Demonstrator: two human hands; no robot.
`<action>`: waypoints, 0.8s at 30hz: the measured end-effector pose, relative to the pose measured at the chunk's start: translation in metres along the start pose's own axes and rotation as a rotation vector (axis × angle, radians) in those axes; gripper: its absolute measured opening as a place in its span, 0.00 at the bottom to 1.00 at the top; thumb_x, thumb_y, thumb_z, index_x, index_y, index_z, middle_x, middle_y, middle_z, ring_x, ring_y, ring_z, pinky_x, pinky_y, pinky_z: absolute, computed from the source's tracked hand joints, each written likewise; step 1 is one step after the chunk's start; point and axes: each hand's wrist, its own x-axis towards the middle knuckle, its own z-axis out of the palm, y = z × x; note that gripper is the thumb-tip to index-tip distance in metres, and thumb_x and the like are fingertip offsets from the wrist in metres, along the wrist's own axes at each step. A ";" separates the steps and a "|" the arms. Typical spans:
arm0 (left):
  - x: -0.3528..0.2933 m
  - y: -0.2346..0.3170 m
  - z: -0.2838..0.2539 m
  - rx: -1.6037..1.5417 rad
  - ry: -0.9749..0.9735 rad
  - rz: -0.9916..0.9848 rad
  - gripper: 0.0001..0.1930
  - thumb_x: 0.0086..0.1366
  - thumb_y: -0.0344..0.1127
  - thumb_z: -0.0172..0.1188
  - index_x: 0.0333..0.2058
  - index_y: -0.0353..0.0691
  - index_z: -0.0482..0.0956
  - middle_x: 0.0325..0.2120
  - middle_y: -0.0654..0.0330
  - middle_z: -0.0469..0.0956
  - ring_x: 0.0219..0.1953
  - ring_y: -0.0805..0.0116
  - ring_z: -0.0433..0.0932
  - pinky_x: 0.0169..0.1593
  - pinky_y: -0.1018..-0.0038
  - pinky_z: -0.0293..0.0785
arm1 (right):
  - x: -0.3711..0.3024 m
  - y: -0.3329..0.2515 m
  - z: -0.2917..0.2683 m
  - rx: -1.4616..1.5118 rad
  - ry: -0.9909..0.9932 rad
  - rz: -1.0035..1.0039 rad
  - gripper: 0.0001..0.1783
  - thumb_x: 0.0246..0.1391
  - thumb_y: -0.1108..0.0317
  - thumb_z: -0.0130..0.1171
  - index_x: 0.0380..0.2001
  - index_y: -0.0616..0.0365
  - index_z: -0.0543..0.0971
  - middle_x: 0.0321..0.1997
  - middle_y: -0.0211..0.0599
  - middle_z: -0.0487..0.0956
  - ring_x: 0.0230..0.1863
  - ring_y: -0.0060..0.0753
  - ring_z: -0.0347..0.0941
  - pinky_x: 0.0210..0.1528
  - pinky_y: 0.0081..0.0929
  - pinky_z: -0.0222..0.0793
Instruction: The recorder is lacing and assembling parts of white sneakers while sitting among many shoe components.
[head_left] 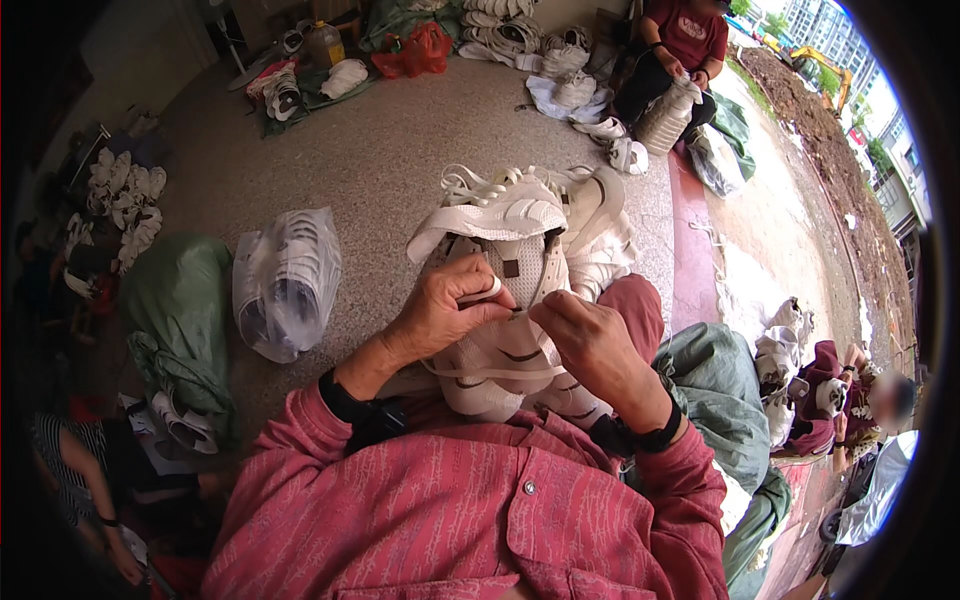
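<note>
A white mesh shoe upper (pixel 515 262) with laces lies over my lap, its tongue side facing me. My left hand (pixel 450 303) is closed in a pinch at the upper's edge, with a white band round one finger. Close to its right, my right hand (pixel 596 345) is also pinched closed against the upper; what its fingertips hold is too small to tell. Under and beside my hands are more white uppers (pixel 480 385), with another pale upper (pixel 600 215) just to the right. A thin pale strip crosses below my fingers.
Left of me stand a clear plastic bag of uppers (pixel 290 280) and a green sack (pixel 180 320). A red bag (pixel 415 50) lies at the back. A person in dark red (pixel 690 35) handles uppers at the far right. Other people sit at both sides.
</note>
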 end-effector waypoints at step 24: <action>0.000 -0.002 0.001 0.015 0.025 0.035 0.07 0.54 0.25 0.69 0.32 0.36 0.82 0.28 0.65 0.72 0.34 0.75 0.75 0.39 0.78 0.71 | 0.000 0.001 0.006 -0.083 0.044 -0.035 0.21 0.36 0.79 0.57 0.41 0.64 0.77 0.36 0.37 0.71 0.31 0.38 0.74 0.35 0.31 0.72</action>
